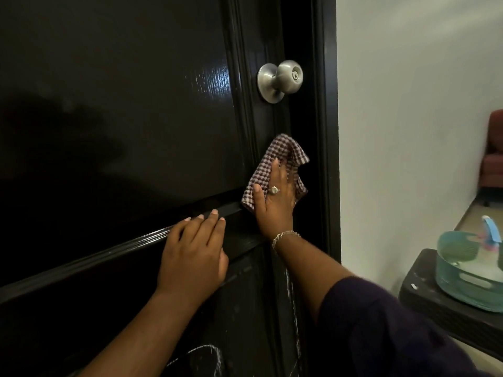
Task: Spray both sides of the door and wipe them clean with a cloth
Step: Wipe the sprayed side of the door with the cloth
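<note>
A glossy black panelled door [122, 110] fills the left of the head view, with a round silver knob [281, 78] near its right edge. My right hand [275, 198] presses a brown-and-white checked cloth [288, 152] flat against the door stile just below the knob, fingers straight. My left hand [194, 251] rests flat on the door's horizontal rail, fingers extended. A spray bottle [491, 232] with a blue head stands in a teal basket at the right. White chalk-like scribbles [291, 295] mark the lower door.
The black door frame [330, 131] runs beside a white wall [408, 118]. The teal basket [462, 276] sits on a dark table [435, 314] at the lower right. A reddish chair [492, 159] stands farther back on the right.
</note>
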